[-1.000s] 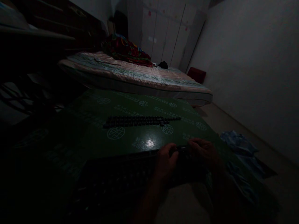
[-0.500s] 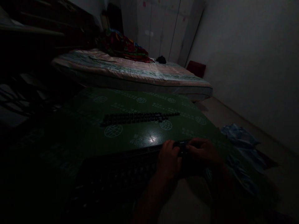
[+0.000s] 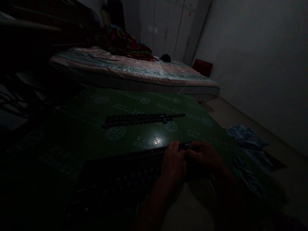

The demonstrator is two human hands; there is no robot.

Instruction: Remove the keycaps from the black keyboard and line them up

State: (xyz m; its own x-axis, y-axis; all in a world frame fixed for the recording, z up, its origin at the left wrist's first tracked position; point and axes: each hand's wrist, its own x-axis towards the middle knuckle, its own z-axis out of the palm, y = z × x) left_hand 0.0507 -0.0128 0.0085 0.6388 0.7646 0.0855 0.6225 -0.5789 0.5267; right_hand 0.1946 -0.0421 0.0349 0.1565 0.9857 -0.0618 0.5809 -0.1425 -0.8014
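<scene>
A dark keyboard lies at the near side of the green table, with light dots where keys appear to be off. My left hand rests across its right part, fingers curled over the far edge and gripping it. Close beside it, my right hand is closed in a pinch at the keyboard's right end; anything between the fingertips is hidden. Beyond the keyboard, loose black keycaps are set out in rows on the table. The picture is very dark, so fine detail on the keys is lost.
The green table carries printed globe marks and a light glare. Behind it stands a bed with a red patterned blanket. Crumpled cloth lies at the right, beside the floor and wall.
My right hand has shifted slightly left, nearer to my left hand, over the keyboard's right end. My left hand keeps its hold. The view has tilted slightly.
</scene>
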